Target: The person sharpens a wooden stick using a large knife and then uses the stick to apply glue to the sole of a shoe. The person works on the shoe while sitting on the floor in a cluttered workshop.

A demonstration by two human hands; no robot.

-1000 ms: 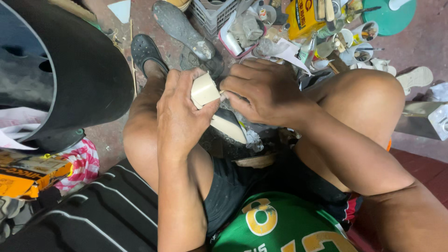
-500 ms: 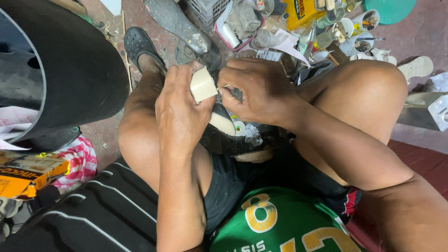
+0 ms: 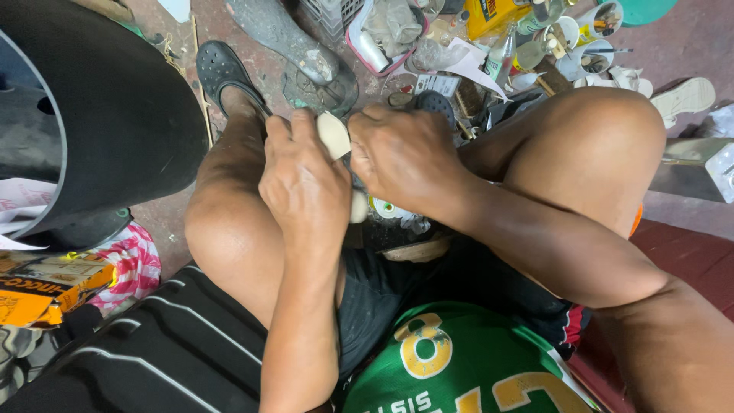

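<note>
Now the left hand (image 3: 306,187) is gripping a cream sole piece (image 3: 334,134) while the right hand (image 3: 401,157) is closing tight beside it, risking slipping into fingers.

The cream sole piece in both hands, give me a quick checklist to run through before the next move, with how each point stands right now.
1. Left hand has a grip on the cream sole piece: ok, fingers wrapped around it.
2. Right hand steadies the piece from the other side: ok, pressed against it.
3. Anything held in the right hand: cannot tell, the closed fingers hide it.
4. Piece held above the lap, between the knees: ok.
5. Working face of the piece in sight: not ok, only its top edge and a lower tip show.
6. Floor ahead is tidy: not ok, the black shoe, grey sole and small containers crowd it.
</note>
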